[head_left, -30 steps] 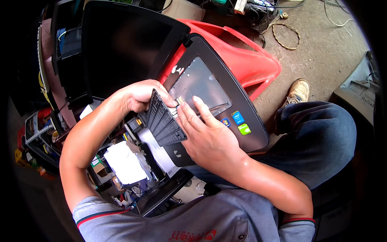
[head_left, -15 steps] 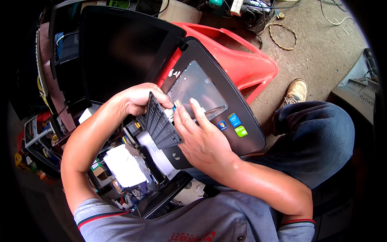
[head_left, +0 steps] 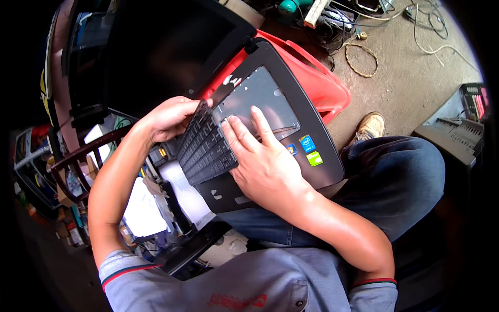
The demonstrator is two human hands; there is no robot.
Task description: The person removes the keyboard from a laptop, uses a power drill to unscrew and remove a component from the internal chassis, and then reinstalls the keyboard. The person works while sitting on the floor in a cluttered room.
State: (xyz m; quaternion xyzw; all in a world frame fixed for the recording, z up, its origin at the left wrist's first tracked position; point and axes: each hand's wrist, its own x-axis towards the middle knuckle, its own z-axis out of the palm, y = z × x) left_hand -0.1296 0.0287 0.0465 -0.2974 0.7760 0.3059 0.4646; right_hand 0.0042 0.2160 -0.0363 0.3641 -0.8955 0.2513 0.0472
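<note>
A black laptop (head_left: 317, 132) lies open over my lap and a red plastic stool, its dark screen (head_left: 161, 67) standing to the left. The laptop's keyboard (head_left: 205, 156) is lifted out and tilted on edge beside the bare keyboard bay (head_left: 260, 96), which shows a grey metal plate. My left hand (head_left: 171, 122) is closed at the keyboard's far end, its fingertips partly hidden behind it. My right hand (head_left: 267, 161) lies with fingers stretched over the bay and palm rest, its side against the keyboard's near end. What lies under its fingertips is mostly hidden.
The red stool (head_left: 332, 96) supports the laptop's far side. White papers (head_left: 143, 210) and mixed clutter sit at the lower left. Cables (head_left: 416, 31) and a coiled cord lie on the floor, and a grey machine casing (head_left: 452, 127) stands at the right.
My left hand has drawn back from the bay to the keyboard's far end. The keyboard has tilted so more of its keys show. My right hand's fingers have shifted slightly along the bay.
</note>
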